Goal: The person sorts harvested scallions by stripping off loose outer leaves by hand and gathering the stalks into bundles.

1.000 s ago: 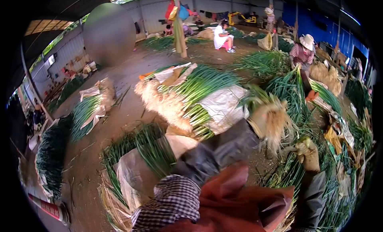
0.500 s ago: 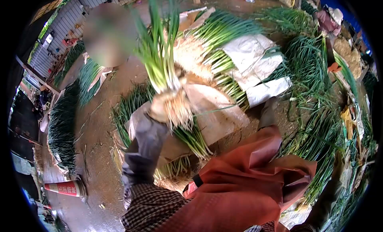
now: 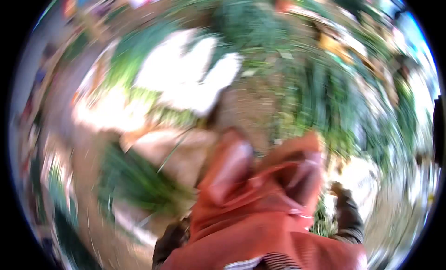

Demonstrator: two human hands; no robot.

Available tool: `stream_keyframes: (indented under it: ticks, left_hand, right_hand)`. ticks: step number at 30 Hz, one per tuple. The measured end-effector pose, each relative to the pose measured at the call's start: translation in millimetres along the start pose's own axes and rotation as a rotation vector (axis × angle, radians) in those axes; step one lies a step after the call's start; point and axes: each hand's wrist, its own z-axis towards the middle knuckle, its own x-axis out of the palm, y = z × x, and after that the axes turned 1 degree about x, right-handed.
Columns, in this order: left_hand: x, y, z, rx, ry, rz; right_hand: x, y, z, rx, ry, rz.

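Note:
The whole view is smeared by motion. My right hand (image 3: 343, 195), in a dark covering, reaches down at the right of my red-brown apron (image 3: 260, 200). It is beside a pale, whitish sack or sheet (image 3: 364, 181) and some green stalks (image 3: 323, 219); its fingers are too blurred to read. Low on the left, a dark shape (image 3: 171, 242) at the apron's edge appears to be my left hand or sleeve, its fingers not discernible. A bunch of green onions (image 3: 148, 184) lies near it, next to a tan sheet (image 3: 174, 154).
More green onions (image 3: 139, 56) with pale roots lie at the upper left, partly under white sheets (image 3: 186, 70). Long green leaves (image 3: 320, 98) cover the ground on the right. Brown ground (image 3: 248, 102) shows ahead of the apron.
The view has swung to the right and downward. Earlier my left hand, in a grey glove, was raised with a bunch of green onions; now it is low at the left. My right hand has come into view.

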Motion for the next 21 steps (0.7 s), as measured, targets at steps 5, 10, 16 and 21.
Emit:
stream_keyframes:
  ticks: [5,10,16,21]
  left_hand:
    - [84,-73,55,0.124,-0.133,0.295]
    - [219,-200,101,0.459,-0.118,0.645]
    - [484,-146,147,0.609,0.379,1.025]
    - [608,120,167,-0.097,0.888,1.197]
  right_hand:
    - [13,175,18,0.804,0.342,1.686]
    - [-39,171,12,0.689,0.175,1.575]
    - [-152,69,61,0.687,-0.367,1.279]
    - [-246,9,142,0.657,-0.335,1.353]
